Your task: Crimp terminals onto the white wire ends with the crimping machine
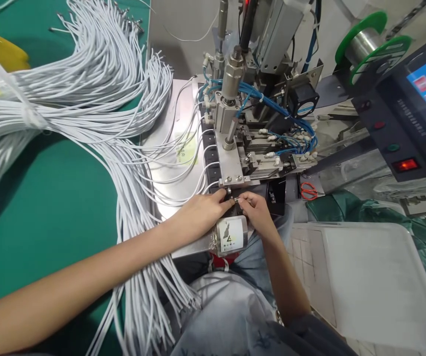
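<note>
My left hand [206, 211] reaches across to the front end of a dark slotted fixture [213, 157]. Its fingers are stretched out and slightly apart, with the tips resting at the fixture; what lies under the palm is hidden. Close beside it, my right hand [256, 211] pinches a small shiny metal connector [236, 200] between thumb and fingertips. White cables [171, 170] run from the left into the fixture's slots. Above both hands stands a machine head with a metal press block [230, 160], near the fingers. A small labelled card [232, 234] lies just below the hands.
A large bundle of white cables [86, 118] covers part of the green mat [49, 198]. Blue air hoses [272, 106] loop behind the press. On the right are a wire spool [364, 47], a control panel [394, 118], red-handled scissors [309, 191] and a white bin [376, 277].
</note>
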`<state>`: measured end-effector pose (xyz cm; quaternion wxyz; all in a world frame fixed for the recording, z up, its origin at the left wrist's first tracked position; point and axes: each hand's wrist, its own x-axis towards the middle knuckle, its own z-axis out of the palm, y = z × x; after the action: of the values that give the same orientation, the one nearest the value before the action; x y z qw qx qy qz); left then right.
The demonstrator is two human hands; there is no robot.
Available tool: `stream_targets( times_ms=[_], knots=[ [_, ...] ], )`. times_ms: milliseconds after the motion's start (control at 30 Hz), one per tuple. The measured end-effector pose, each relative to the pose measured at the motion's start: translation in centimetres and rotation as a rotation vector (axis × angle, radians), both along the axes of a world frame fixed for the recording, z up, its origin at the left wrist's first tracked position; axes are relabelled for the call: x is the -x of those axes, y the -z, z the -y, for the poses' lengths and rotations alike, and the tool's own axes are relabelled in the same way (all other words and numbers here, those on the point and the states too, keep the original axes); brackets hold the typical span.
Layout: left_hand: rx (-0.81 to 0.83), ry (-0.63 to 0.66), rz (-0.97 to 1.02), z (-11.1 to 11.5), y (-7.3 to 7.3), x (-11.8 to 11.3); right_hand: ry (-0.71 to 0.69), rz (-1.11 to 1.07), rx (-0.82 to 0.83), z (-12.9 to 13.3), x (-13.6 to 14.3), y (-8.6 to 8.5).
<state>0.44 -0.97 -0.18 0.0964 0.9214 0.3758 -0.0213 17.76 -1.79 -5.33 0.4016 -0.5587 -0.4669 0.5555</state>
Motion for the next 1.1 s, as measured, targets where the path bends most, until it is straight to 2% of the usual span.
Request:
stream_targets(
  times_ms=[333, 533, 700, 767, 833, 867, 933, 967, 1000, 1100],
  knots=[
    [-0.031, 0.063, -0.039, 0.2, -0.4, -0.2, 0.109, 0.074, -0.088, 0.4, 0.7, 0.2],
    [-0.024, 0.013, -0.063, 0.3, -1.1, -0.3, -0.017, -0.02, 0.005, -0.1, 0.5, 0.9],
    [-0.037, -0.055, -0.156, 0.8, -2.5, 0.0, -0.083, 0.099, -0.148, -0.6, 0.2, 1.6],
    [-0.013, -0.091, -0.188, 1.0, -3.0, 0.1, -0.003, 0.242, -0.228, -0.3, -0.2, 1.2],
    [-0.004, -0.109, -0.191, 1.1, -3.3, 0.1, 0.152, 0.376, -0.296, 0.9, -0.5, 0.2],
    [-0.016, -0.121, -0.19, 1.1, -3.3, 0.1, 0.236, 0.425, -0.332, 1.9, -0.5, -0.5],
    [-0.061, -0.166, -0.188, 1.1, -3.0, 0.1, 0.311, 0.448, -0.394, 4.6, 0.0, -2.0],
    [-0.09, -0.195, -0.186, 1.1, -2.8, 0.1, 0.302, 0.449, -0.419, 6.1, 0.5, -2.6],
    [-0.115, -0.223, -0.184, 1.0, -2.6, 0.1, 0.234, 0.445, -0.429, 7.6, 1.3, -3.0],
    [-0.154, -0.261, -0.174, 1.0, -1.9, 0.3, -0.203, 0.415, -0.306, 11.1, 4.3, -2.9]
  ],
)
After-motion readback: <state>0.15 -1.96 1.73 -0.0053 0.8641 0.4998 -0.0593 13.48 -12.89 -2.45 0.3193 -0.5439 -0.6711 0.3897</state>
